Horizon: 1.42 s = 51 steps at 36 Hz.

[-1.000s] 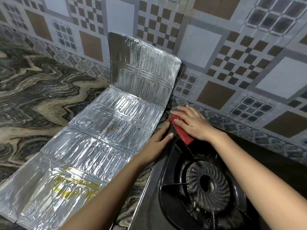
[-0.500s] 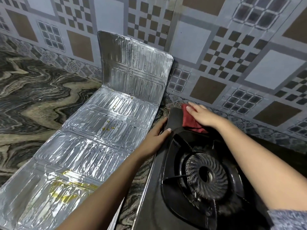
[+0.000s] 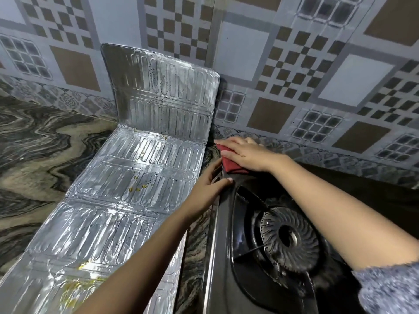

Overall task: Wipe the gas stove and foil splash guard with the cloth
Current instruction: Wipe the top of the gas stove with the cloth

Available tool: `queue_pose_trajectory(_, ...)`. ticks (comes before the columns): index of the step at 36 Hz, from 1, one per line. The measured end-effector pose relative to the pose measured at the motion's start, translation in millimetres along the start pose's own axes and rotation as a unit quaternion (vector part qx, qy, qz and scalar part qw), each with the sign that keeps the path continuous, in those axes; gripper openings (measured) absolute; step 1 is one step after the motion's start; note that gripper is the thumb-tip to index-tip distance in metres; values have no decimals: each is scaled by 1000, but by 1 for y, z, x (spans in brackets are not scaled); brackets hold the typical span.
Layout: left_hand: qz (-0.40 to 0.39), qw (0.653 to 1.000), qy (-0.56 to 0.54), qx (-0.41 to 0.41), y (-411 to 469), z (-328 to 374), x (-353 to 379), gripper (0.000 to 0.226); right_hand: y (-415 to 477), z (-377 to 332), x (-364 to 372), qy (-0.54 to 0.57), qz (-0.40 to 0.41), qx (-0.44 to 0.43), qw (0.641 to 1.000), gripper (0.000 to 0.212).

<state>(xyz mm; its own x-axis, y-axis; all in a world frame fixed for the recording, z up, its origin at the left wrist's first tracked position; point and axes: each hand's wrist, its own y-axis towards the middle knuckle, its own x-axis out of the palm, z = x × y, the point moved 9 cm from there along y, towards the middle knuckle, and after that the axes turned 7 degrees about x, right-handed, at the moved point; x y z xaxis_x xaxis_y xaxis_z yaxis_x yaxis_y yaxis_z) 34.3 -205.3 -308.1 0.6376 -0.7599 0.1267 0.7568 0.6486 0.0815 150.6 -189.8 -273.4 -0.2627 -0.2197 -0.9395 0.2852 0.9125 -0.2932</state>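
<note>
A black gas stove [image 3: 229, 264] with a round burner [image 3: 289, 237] fills the lower right. My right hand [image 3: 246, 152] lies flat on a red cloth [image 3: 230, 163], pressing it onto the stove's far left corner. My left hand [image 3: 209, 189] rests on the stove's left edge just in front of the cloth, thumb on top and fingers over the side. The silver foil splash guard [image 3: 127, 191] lies unfolded on the counter to the left, with its far panel standing against the wall. Yellow grease spots mark its middle and near panels.
The marbled stone counter [image 3: 34, 155] extends left of the foil. A patterned tiled wall [image 3: 283, 64] rises directly behind the stove and foil. A narrow strip of counter shows between the foil and the stove.
My right hand has slid the red cloth along the stove's back corner, first away from me, now slightly leftward. My left hand stays on the stove's left edge. The view has shifted a little.
</note>
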Motion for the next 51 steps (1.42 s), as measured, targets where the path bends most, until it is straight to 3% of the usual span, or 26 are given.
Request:
queue_pose_trajectory(15, 27, 992, 121, -24, 17, 10, 12, 53, -11, 39, -4, 81, -56, -60, 993, 52)
queue_pose_trajectory(20, 40, 976, 210, -32, 39, 9, 13, 66, -34, 81, -4, 120, -68, -75, 988, 49)
queue_pose_trajectory(23, 43, 950, 307, -29, 59, 8, 16, 86, -48, 109, -6, 117, -41, -72, 990, 50)
queue_pose_trajectory(29, -10, 850, 526, -27, 89, 29, 54, 50, -76, 166, -6, 50, -2, -43, 998, 47)
queue_pose_trajectory(37, -151, 825, 542, -52, 114, 19, 150, 38, -120, 241, -11, 52, 15, -2, 999, 47)
queue_pose_trajectory(40, -197, 831, 518, -45, 125, 9, 216, 33, -149, 298, -9, 72, 3, 42, 997, 48)
queue_pose_trajectory(43, -222, 830, 510, -45, 130, 3, 263, 32, -166, 340, -6, 92, -7, 62, 994, 48)
queue_pose_trajectory(51, -253, 828, 498, -35, 137, -6, 315, 45, -185, 372, -13, 114, -28, 67, 991, 52)
